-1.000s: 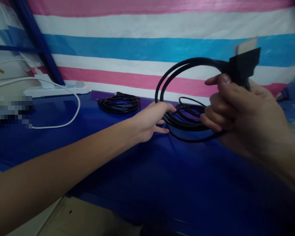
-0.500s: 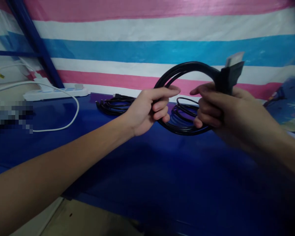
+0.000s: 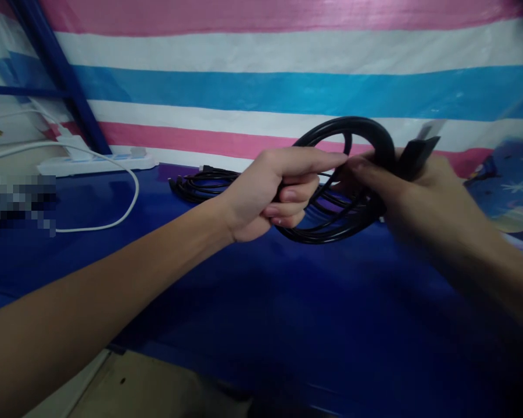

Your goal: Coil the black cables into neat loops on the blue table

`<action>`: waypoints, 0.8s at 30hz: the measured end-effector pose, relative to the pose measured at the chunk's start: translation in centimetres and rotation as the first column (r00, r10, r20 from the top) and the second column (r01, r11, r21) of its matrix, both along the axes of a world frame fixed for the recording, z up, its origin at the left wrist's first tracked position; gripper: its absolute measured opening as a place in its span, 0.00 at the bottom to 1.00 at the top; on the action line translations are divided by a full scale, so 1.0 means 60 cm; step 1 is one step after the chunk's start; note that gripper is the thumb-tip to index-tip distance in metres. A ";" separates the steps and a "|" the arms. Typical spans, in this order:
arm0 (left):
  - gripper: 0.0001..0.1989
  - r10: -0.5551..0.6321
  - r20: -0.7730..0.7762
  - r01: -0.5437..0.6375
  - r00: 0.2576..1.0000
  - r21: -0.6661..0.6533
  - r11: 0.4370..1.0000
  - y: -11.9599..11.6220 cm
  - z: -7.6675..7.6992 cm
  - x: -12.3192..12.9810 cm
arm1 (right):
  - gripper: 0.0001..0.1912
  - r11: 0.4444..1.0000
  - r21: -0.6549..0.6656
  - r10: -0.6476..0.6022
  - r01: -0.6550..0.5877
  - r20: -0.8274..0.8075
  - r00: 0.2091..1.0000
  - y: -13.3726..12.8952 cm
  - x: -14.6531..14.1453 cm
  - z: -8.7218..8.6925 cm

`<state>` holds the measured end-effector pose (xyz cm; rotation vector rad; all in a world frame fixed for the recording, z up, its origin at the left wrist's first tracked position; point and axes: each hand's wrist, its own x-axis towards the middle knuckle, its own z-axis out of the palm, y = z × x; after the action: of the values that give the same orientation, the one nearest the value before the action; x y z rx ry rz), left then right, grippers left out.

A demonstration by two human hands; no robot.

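Note:
A thick black cable (image 3: 348, 125), wound into a coil, is held up above the blue table between both hands. My left hand (image 3: 283, 188) is closed around the coil's left side, its index finger stretched toward the right hand. My right hand (image 3: 401, 191) grips the right side of the coil, thumb and fingertips meeting the left fingertip at a strand inside the loop. A flat black connector (image 3: 417, 155) with a pale, see-through cap sticks up beyond the right hand. Parts of the coil are hidden behind the fingers.
On the blue table (image 3: 253, 313) behind my left hand lies a coiled black cable (image 3: 200, 187); another thin black coil (image 3: 326, 200) shows behind the held one. At the back left is a white power strip (image 3: 100, 165) with a white cord (image 3: 135, 197). A striped sheet (image 3: 261, 52) hangs behind.
My left hand has moved right and its fingertip now meets my right hand. A strand has been drawn across the inside of the loop, and the connector has tilted lower.

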<state>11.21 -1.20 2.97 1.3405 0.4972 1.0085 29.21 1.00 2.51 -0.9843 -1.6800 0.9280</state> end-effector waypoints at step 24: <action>0.21 -0.104 0.001 0.104 0.995 -0.126 0.987 0.003 0.006 0.013 | 0.02 0.978 -0.209 -0.040 -0.002 -0.196 0.980 -0.017 0.002 0.023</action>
<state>12.01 -1.01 3.35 1.2438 0.4820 0.8739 29.33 -0.04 3.89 -1.0067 -1.4238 1.1689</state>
